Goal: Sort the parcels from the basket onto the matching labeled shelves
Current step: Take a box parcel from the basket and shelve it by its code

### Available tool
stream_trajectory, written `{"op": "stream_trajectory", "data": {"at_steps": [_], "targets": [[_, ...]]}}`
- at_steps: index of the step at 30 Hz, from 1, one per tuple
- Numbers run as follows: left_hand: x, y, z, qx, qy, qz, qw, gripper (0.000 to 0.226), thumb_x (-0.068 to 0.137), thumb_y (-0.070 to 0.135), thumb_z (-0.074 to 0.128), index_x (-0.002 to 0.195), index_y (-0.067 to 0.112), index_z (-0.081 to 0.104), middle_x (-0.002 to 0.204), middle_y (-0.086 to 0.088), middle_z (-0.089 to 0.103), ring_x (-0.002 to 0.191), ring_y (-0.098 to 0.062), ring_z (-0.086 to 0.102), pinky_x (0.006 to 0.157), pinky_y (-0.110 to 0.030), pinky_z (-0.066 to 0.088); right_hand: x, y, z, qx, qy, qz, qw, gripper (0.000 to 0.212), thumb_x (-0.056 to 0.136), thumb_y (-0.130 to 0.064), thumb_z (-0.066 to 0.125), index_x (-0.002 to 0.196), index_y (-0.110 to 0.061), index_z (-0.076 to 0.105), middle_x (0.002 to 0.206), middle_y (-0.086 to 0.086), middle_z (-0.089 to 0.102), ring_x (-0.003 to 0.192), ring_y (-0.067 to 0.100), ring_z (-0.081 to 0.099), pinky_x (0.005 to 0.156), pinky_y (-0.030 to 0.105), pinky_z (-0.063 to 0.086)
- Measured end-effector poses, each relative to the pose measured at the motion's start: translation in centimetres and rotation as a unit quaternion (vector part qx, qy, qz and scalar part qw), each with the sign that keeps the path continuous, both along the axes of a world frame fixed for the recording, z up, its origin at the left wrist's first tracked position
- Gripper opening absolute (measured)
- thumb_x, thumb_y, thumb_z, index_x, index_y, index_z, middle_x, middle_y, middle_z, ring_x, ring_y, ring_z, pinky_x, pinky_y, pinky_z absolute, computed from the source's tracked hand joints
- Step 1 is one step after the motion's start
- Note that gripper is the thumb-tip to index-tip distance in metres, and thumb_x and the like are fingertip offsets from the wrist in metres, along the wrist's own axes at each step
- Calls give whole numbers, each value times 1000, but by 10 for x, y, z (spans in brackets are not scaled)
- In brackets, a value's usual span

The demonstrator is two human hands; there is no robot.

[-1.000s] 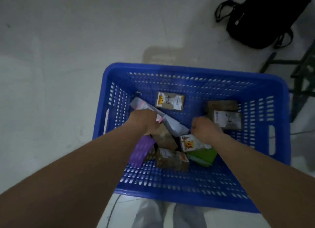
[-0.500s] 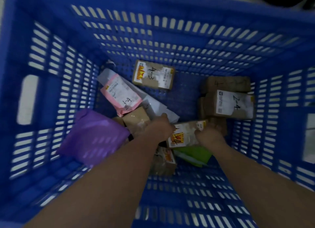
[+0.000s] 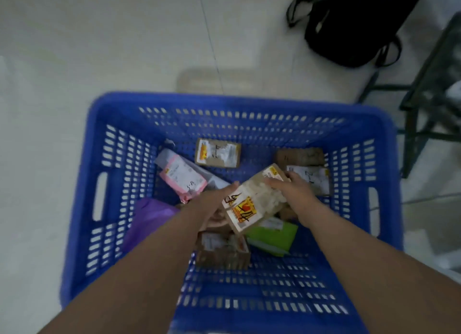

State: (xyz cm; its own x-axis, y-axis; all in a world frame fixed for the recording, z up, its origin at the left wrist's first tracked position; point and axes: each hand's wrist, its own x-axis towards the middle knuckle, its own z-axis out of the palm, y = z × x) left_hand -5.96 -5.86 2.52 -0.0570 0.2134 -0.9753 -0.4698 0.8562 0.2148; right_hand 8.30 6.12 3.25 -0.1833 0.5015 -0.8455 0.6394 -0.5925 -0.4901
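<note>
A: Blue plastic basket (image 3: pixel 119 159), slotted walls, on a pale floor, centre of frame. Contents?

B: Item in hand: one brown cardboard parcel (image 3: pixel 252 201), white label with an orange-red mark and black handwriting, lifted clear of the heap at mid-frame and tilted. Left hand (image 3: pixel 214 206) is under its near-left end, fingers spread along the edge; right hand (image 3: pixel 291 186) is closed over its far-right corner. Both hands are clamped on this one box.

A: Remaining stock?

B: Pink-edged mailer (image 3: pixel 183 177) and purple bag (image 3: pixel 149 219) at left; small labelled box (image 3: pixel 218 152) toward the far wall; two stacked cartons (image 3: pixel 308 169) at right; green packet (image 3: pixel 273 236) and another box (image 3: pixel 222 250) below the lifted one. Black bag (image 3: pixel 349 26) and dark metal frame (image 3: pixel 424 104) at upper right; no labelled shelf is in view.

A: Step and next requirement?

B: Judged as picking out one parcel. Next calls for reading the handwritten code, blurred here, then carrying it to the matching shelf.

A: Change from half a second ago?

B: That box lay flat among the others with both hands on it; now it is raised. The camera has pulled back, so floor and bag show again.
</note>
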Motion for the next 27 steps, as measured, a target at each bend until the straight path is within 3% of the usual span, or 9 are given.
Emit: {"op": "stream_trajectory", "data": {"at_steps": [2, 5, 8, 12, 14, 18, 21, 23, 27], "targets": [[-26, 13, 56, 48, -10, -7, 999, 41, 82, 56, 60, 80, 15, 59, 48, 3, 60, 46, -9, 57, 69, -31, 54, -24, 21, 57, 40, 36, 2, 999, 45, 80, -31, 73, 119, -15, 56, 112, 4, 61, 85, 14, 62, 64, 26, 48], [-72, 44, 156, 136, -5, -37, 990, 40, 83, 50, 60, 100, 13, 64, 84, -4, 71, 84, -19, 66, 78, -35, 55, -63, 57, 160, 100, 76, 9, 992, 42, 77, -28, 76, 113, -13, 60, 108, 7, 67, 92, 22, 66, 79, 36, 55], [-115, 76, 273, 212, 14, -102, 972, 35, 88, 38, 60, 110, 12, 62, 104, -8, 69, 99, -24, 65, 92, -44, 52, -100, 87, 283, 185, 129, 18, 974, 26, 74, -28, 78, 93, -19, 61, 97, 6, 67, 85, 21, 66, 77, 35, 56], [-152, 110, 445, 308, 78, -170, 933, 37, 88, 38, 58, 115, 13, 60, 107, -5, 69, 96, -23, 66, 83, -38, 54, -133, 114, 454, 270, 200, 6, 942, 40, 75, -30, 77, 107, -13, 58, 105, 8, 65, 90, 23, 65, 81, 38, 54], [-161, 119, 527, 366, 135, -144, 910, 27, 87, 35, 60, 106, 16, 62, 100, -3, 68, 88, -21, 65, 85, -38, 54, -145, 122, 536, 309, 239, -23, 920, 47, 76, -37, 75, 112, -14, 54, 109, 4, 64, 87, 18, 63, 77, 34, 53], [-167, 123, 685, 469, 224, -52, 853, 11, 85, 28, 64, 91, 20, 58, 72, 5, 66, 73, -15, 63, 81, -38, 54, -155, 121, 692, 321, 308, -24, 895, 35, 85, -47, 63, 106, -21, 53, 104, 0, 62, 95, 21, 60, 92, 43, 47], [-171, 112, 794, 523, 265, -12, 810, 17, 82, 27, 68, 95, 19, 60, 92, -7, 69, 86, -22, 65, 71, -32, 54, -151, 106, 800, 334, 334, 55, 880, 46, 86, -48, 60, 116, -13, 58, 100, 4, 68, 90, 22, 65, 88, 39, 51], [-170, 99, 860, 558, 280, -5, 781, 26, 81, 29, 69, 103, 17, 62, 105, -10, 70, 97, -26, 66, 77, -34, 55, -147, 89, 871, 356, 352, 109, 859, 43, 87, -41, 61, 119, -11, 59, 103, 5, 72, 94, 23, 70, 83, 37, 56], [-160, 66, 978, 618, 304, -17, 725, 47, 73, 39, 71, 112, 15, 63, 117, -9, 67, 106, -28, 64, 91, -40, 52, -130, 48, 1000, 444, 372, 134, 804, 29, 89, -35, 61, 108, -14, 63, 86, -3, 74, 77, 10, 72, 62, 23, 55]]}}
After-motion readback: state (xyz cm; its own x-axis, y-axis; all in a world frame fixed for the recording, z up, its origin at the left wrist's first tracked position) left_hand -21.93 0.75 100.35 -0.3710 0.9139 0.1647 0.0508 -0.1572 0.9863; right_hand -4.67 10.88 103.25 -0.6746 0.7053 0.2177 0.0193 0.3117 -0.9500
